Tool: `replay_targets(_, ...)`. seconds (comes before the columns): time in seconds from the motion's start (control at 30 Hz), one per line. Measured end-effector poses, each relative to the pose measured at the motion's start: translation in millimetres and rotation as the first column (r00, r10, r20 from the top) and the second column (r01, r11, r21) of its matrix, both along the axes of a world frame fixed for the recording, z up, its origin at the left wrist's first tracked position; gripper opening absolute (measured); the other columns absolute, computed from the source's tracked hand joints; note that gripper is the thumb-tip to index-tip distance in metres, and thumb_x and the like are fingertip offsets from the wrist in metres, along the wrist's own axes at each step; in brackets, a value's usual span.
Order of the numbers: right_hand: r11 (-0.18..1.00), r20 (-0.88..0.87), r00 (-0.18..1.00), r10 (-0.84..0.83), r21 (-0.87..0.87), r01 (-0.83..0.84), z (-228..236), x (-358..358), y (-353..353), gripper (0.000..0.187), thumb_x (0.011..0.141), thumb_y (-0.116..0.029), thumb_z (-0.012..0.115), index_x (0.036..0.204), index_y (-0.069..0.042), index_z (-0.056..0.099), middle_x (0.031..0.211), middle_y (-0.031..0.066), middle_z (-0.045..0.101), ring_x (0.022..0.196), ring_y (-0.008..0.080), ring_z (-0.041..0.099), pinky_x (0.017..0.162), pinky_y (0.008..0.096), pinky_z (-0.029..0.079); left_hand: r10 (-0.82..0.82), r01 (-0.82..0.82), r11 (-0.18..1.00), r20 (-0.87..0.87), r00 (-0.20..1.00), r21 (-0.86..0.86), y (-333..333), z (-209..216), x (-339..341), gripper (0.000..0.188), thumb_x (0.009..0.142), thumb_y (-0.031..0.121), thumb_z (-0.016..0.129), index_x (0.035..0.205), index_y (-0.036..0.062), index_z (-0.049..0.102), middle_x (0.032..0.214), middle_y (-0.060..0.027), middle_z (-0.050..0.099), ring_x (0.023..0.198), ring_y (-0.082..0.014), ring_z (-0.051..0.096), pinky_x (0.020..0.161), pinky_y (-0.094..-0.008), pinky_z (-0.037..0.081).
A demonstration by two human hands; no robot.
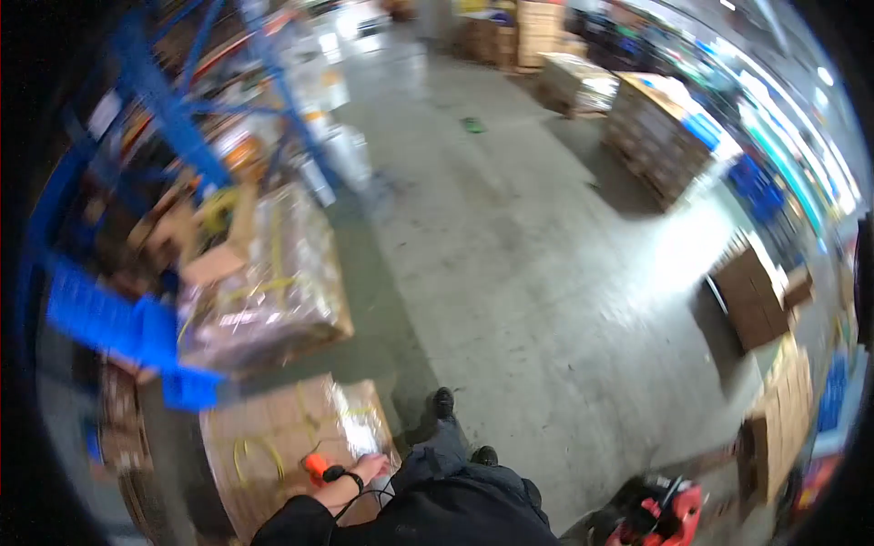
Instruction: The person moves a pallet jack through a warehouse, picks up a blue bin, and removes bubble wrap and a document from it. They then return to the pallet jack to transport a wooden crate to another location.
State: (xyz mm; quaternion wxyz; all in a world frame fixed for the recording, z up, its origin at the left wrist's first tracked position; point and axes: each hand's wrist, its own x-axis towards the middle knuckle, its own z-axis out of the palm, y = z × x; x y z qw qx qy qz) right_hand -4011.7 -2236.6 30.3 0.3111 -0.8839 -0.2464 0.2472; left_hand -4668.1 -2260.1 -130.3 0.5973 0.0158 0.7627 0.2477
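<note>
My left hand (371, 467) reaches out over the front corner of a large strapped carton stack (264, 428) at the lower left. Its fingers are small and smeared, so whether they hold anything cannot be made out. A dark band (337, 473) circles the wrist, and a thin black cord (364, 496) runs beside the forearm. Just left of the wrist, an orange object (317, 467) shows over the carton top; its kind is unclear. Yellow straps (259, 455) and shiny clear film cover the stack. My right hand is out of sight.
A film-wrapped pallet load (282, 282), blue bins (109, 314) and a blue rack (150, 91) line the left. Rightward are a stacked pallet (646, 136), brown cartons (751, 296) and a red-and-black machine (660, 514). Something green (472, 125) lies on the grey floor (501, 246).
</note>
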Motion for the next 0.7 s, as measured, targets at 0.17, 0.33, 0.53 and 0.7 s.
replay_targets(0.17, 0.961, -0.041, 0.965, -0.260, 0.088, 0.262, -4.6, -29.4, 28.0, 0.040, 0.093, -0.016, 0.073, 0.124, 0.007, 0.062, 0.107, 0.0150, 0.071, 0.091, 0.0269, 0.065, 0.079, 0.0380, 0.053, -0.250, 0.252, 0.961, 0.026, 0.968, -0.114, 127.6, -12.9, -91.0, 0.021, 0.092, 0.022, 0.058, 0.094, 0.0031, 0.066, 0.085, -0.0112, 0.071, 0.070, -0.0238, 0.069, 0.063, -0.0319, 0.056)
replay_targets(0.33, 0.952, -0.037, 0.964, -0.262, 0.152, 0.265, -101.7, 24.0, -12.2, 0.047, 0.084, -0.010, 0.081, 0.124, 0.005, 0.060, 0.114, 0.0079, 0.068, 0.102, 0.0194, 0.063, 0.093, 0.0330, 0.049, -0.332, 0.333, 0.943, -0.023, 0.943, 0.010, 285.7, 13.7, -156.0, 0.019, 0.094, 0.022, 0.056, 0.097, 0.0042, 0.063, 0.081, -0.0090, 0.068, 0.067, -0.0199, 0.065, 0.057, -0.0316, 0.052)
replay_targets(0.53, 0.934, -0.035, 0.952, -0.304, 0.188, 0.305, -83.3, -60.5, 90.5, 0.049, 0.083, -0.018, 0.083, 0.121, 0.004, 0.062, 0.110, 0.0103, 0.069, 0.098, 0.0214, 0.064, 0.092, 0.0350, 0.049, -0.566, 0.578, 0.816, -0.161, 0.809, 0.035, 446.8, 37.9, -203.0, 0.024, 0.095, 0.028, 0.058, 0.103, 0.0073, 0.065, 0.087, -0.0077, 0.072, 0.071, -0.0161, 0.068, 0.063, -0.0303, 0.053)
replay_targets(0.7, 0.915, -0.039, 0.925, -0.378, 0.139, 0.379, -38.4, -144.9, 209.3, 0.048, 0.082, -0.020, 0.084, 0.117, 0.005, 0.063, 0.106, 0.0111, 0.070, 0.094, 0.0215, 0.065, 0.089, 0.0336, 0.050, -0.634, 0.638, 0.769, -0.086, 0.769, 0.038, 550.9, 23.7, -184.5, 0.024, 0.095, 0.028, 0.059, 0.104, 0.0064, 0.066, 0.092, -0.0085, 0.074, 0.076, -0.0170, 0.070, 0.065, -0.0303, 0.054)
